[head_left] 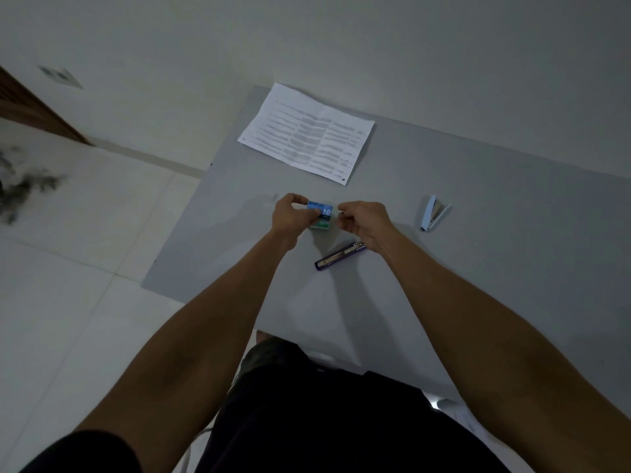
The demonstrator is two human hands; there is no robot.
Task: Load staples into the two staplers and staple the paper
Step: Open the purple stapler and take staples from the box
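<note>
Head view, downward over table (478, 233)

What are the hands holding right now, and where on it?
The left hand pinches the blue staple box at its left end; the right hand fingers its right end.

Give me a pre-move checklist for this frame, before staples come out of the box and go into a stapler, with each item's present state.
1. Staple box held: ok, left hand grips it above the table.
2. Box open: cannot tell; right hand fingers are at its right end.
3. Purple stapler opened for loading: ok, it lies flat with its metal channel showing, near the right wrist.
4. Light blue stapler opened: ok, arms spread, lying apart to the right.
5. Paper ready: ok, flat at the table's far side, untouched.
6. Staples already loaded: cannot tell.
</note>
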